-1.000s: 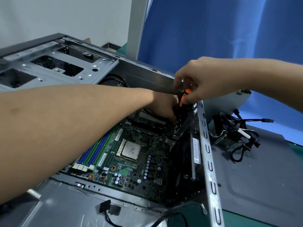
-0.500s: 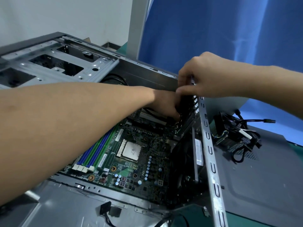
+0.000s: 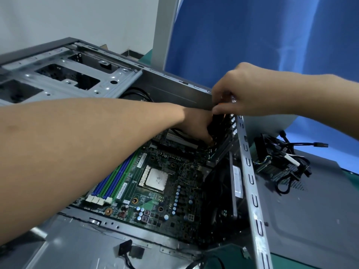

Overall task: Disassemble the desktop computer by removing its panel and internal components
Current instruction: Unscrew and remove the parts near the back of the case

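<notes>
The computer case [image 3: 124,74] lies on its side on the green table [image 3: 233,259], open side up, with a blue curtain [image 3: 252,35] behind it. The grey side panel [image 3: 310,220] is off the case and lies flat just beside its rear edge. The green motherboard [image 3: 155,202] is seated in the floor of the case. A bundle of black cables [image 3: 281,162] rests on the far end of the panel. The left hand [image 3: 196,123] reaches into the far rear corner of the case, fingertips down at the board; its fingers are hidden, so its grip cannot be determined. The right hand [image 3: 250,92] sits above the rear edge, fingers curled, pinching the top of a black-and-orange tool [image 3: 214,124] that stands between both hands. Compared with one second ago, the right hand covers most of the orange part; since half a second ago, both hands hold nearly the same position. Blue and green memory slots [image 3: 114,179] run along the near side of the board. The square processor [image 3: 157,179] sits bare at its centre.
</notes>
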